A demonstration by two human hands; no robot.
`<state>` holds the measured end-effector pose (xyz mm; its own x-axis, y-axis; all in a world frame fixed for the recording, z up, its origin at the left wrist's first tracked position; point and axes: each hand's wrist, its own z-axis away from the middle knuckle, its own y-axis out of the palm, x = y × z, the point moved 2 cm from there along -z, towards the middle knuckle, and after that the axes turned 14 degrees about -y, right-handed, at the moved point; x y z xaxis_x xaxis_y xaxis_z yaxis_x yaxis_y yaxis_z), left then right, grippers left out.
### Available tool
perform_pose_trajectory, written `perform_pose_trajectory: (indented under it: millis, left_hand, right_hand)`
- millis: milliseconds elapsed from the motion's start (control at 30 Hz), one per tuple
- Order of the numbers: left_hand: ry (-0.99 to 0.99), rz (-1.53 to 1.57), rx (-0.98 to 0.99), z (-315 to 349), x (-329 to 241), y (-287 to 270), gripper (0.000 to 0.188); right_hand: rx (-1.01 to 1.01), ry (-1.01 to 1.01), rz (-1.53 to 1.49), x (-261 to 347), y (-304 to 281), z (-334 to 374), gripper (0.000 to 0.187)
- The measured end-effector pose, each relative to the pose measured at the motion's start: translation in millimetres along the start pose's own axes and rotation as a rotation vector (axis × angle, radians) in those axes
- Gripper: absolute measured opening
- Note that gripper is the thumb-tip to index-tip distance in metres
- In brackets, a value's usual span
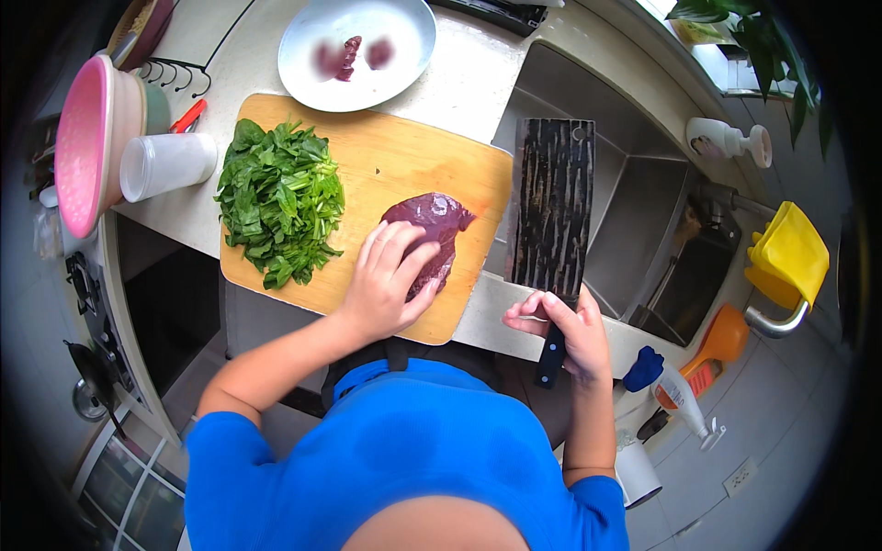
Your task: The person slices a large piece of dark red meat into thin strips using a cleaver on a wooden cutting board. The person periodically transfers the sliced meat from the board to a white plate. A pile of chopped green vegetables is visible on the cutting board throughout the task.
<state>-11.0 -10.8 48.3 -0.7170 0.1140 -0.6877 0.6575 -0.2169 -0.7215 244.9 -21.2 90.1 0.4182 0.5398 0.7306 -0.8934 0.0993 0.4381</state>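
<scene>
A smooth, dark red piece of liver (434, 216) lies on the right part of a wooden cutting board (404, 133). My left hand (386, 275) rests over its near left side, fingers spread and curved, holding it against the board. Right of the board, over the sink's edge, my right hand (583, 340) grips a cleaver (554, 207) by its black handle. The broad blade, dark with streaks, points away from me and is apart from the liver. Chopped leafy greens (278, 197) form a heap on the board's left side.
Beyond the board, a white plate (308, 32) bears a few dark red pieces. A translucent cup (170, 165) and a pink basin (78, 147) stand at left. The steel sink (643, 197) is at right, with yellow gloves (790, 253) over its far right edge.
</scene>
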Motion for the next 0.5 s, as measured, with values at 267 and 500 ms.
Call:
perform_pose_trajectory:
  millis: [267, 500]
  left_hand:
    - [0.171, -0.091, 0.073, -30, 31, 24, 0.044]
    - [0.183, 0.011, -0.139, -46, -1, 30, 0.026]
  right_hand:
    - [-0.129, 0.048, -0.052, 6, 16, -4, 0.02]
    - [0.102, -0.402, 1.116, -13, 13, 5, 0.048]
